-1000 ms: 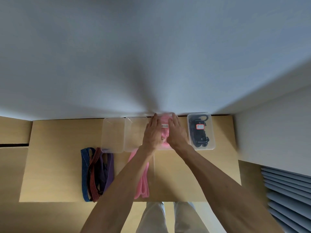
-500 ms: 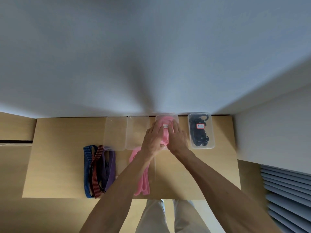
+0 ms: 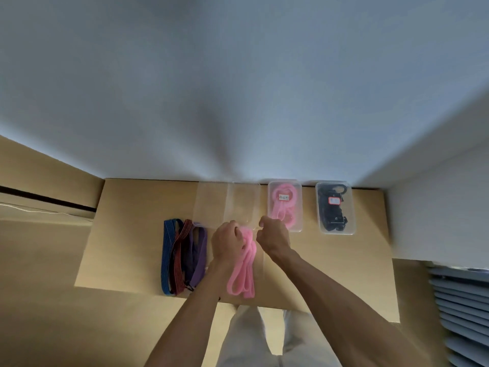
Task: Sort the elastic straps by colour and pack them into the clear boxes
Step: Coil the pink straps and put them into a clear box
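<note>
The left hand [image 3: 227, 241] grips the far end of the pink strap [image 3: 243, 271], whose long axis runs toward the bench's [image 3: 127, 234] near edge. The right hand [image 3: 272, 237] is curled just beside it; the pink-strap box [image 3: 284, 206] lies far-right.

Box labels [image 3: 283, 197] too small to read; right hand's [image 3: 272, 235] fingertips hidden (curled under).

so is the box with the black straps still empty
No, the box at far right already holds black straps under a red label.
</note>
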